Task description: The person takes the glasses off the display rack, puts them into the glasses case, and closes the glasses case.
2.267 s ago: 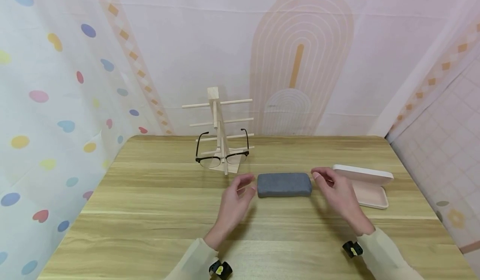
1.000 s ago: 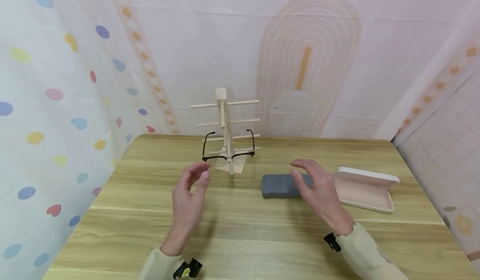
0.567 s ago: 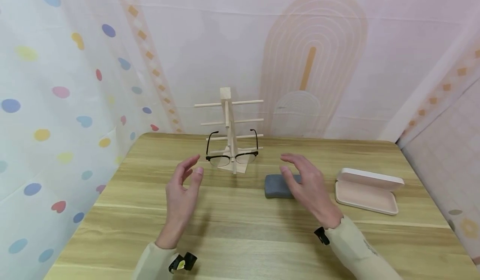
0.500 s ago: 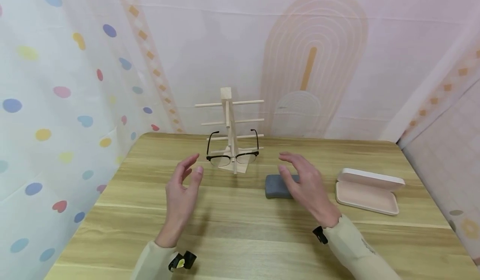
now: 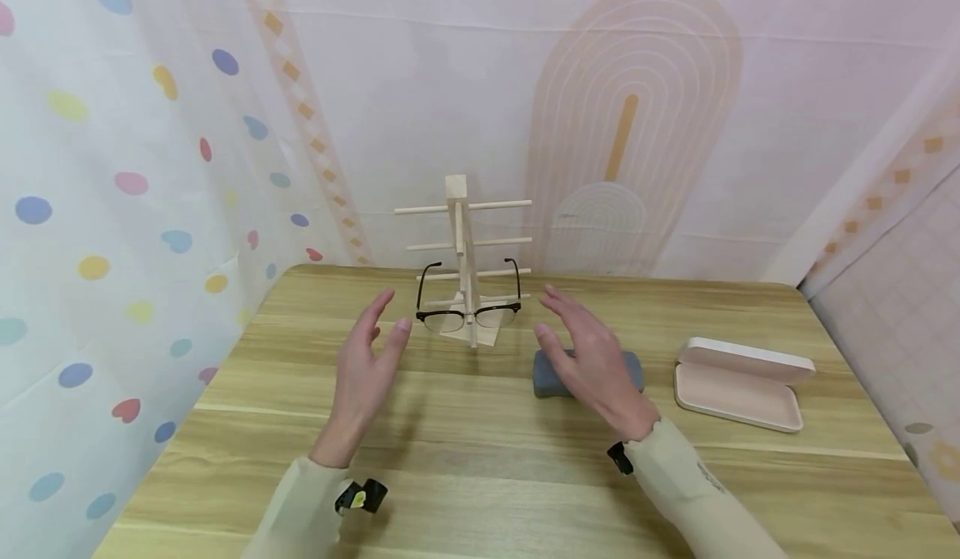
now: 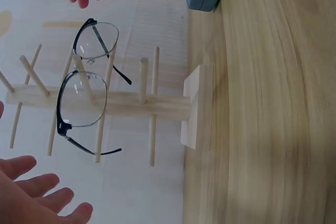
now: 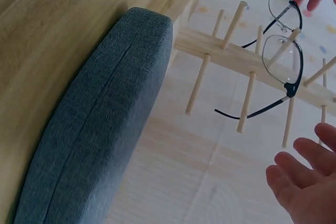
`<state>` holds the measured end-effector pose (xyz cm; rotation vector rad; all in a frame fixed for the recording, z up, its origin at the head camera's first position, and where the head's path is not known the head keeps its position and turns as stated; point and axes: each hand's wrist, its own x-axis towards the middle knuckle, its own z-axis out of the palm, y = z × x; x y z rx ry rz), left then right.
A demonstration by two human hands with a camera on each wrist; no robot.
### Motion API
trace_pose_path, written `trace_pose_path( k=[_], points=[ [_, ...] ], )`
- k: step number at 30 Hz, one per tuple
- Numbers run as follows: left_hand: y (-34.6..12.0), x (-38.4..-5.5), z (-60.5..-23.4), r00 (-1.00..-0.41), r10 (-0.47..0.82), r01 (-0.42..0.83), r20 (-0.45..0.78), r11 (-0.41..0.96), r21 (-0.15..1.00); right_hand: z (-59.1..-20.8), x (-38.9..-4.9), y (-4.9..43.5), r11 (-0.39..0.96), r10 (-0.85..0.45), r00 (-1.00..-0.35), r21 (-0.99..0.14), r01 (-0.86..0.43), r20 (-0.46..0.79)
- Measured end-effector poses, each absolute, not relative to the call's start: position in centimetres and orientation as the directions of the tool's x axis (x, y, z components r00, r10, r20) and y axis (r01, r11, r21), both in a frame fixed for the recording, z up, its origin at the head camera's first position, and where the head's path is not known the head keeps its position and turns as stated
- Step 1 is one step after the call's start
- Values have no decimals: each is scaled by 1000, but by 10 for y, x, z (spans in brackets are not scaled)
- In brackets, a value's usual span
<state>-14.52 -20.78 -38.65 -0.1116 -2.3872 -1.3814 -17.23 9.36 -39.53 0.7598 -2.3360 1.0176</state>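
Black-browed eyeglasses hang on a wooden peg display stand, lenses facing me and temples pointing back. My left hand is held in the air to the left of the stand, fingers extended and thumb apart, holding nothing. To the right, my right hand hovers with fingers stretched toward the stand, also holding nothing. It covers part of a blue-grey fabric glasses case, which lies closed on the table. Both wrist views show the glasses between the two hands, with a gap on each side.
An open glasses case with a white lid and pale pink inside lies at the right of the wooden table. Behind the table hangs a patterned curtain, which also runs along the left side.
Both hands have left the blue-grey case. My left hand moved left, and my right hand came over the case toward the stand. Their fingers have straightened; the view has shifted slightly.
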Motion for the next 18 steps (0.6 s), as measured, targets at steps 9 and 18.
trace_pose_path(
  k=[9, 18],
  points=[
    [-212, -158, -387, -957, -83, 204, 278, 489, 848, -396, -179, 84, 576, -327, -795, -559, -597, 512],
    [-213, -167, -384, -980, -91, 134, 178, 357, 924, -395, -188, 74, 553, -305, -831, -624, -552, 466]
  ],
)
